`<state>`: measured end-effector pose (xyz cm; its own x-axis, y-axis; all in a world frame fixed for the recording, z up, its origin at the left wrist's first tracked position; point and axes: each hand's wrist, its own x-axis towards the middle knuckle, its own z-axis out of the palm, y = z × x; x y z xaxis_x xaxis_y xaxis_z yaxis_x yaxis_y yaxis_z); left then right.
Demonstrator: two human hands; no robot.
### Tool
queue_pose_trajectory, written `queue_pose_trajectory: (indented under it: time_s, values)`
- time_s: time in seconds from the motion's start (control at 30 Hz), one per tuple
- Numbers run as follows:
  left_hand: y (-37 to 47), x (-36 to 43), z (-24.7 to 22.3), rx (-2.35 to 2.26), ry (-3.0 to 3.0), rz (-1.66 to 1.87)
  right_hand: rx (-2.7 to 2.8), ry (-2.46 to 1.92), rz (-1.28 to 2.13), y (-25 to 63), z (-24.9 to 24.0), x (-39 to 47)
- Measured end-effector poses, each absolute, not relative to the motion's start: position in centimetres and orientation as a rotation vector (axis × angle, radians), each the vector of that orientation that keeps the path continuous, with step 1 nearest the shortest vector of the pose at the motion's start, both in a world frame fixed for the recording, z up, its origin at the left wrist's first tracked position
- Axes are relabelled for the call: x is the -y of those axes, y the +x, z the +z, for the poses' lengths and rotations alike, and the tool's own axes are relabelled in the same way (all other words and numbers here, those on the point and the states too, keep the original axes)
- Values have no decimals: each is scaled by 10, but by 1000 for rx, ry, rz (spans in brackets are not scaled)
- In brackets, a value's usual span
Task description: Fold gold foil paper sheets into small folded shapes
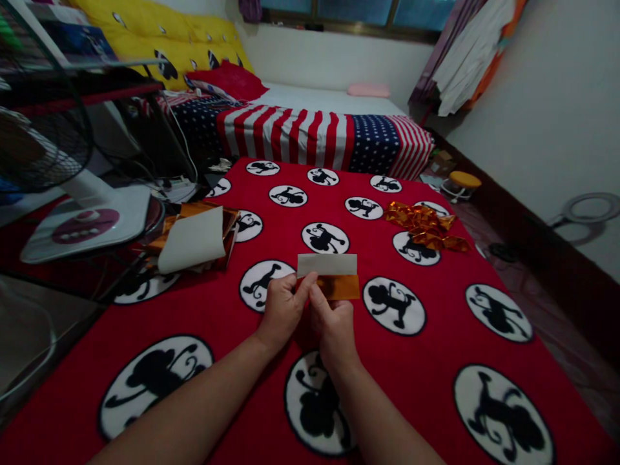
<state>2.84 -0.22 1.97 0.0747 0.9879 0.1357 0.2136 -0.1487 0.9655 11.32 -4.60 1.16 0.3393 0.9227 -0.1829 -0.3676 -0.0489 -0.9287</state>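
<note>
Between my two hands is a small sheet of foil paper (343, 287), orange-gold on its lower strip and whitish on its upper strip, with a crease between the two. My left hand (285, 302) pinches its left part, thumb on top. My right hand (335, 321) grips the lower edge beside it, and the two thumbs nearly touch. The fingers beneath the paper are hidden. Both hands are over a red blanket (271, 407) printed with black figures in white ovals.
To the left lies a stack of gold and white paper sheets (194, 242), near a fan's white base (92, 219). Crumpled orange-gold foil pieces (426, 225) rest at the right. Beyond the blanket stands a bed with a flag-patterned cover (290, 132); a yellow stool (465, 181) is by the wall.
</note>
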Motion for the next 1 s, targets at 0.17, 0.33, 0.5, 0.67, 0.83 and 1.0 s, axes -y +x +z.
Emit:
queue_pose_trajectory:
  time_s: [0.17,0.33,0.5,0.67,0.83,1.0]
  values:
    - [26,0,20,-1274,1475,1141,372,-1087,1035,129,14,40]
    - [23,-5,15,-1271,1444,1169,279,-984,1064,148,15,36]
    - [23,-6,14,-1204,1450,1110,519,-1078,1134,146,14,36]
    - [24,-5,17,-1045,1411,1044,530,-1120,1036,143,15,37]
    - [24,-7,16,-1097,1310,1051,534,-1116,1025,142,15,38]
    - [19,-10,10,-1127,1252,966,525,-1105,1033,144,14,39]
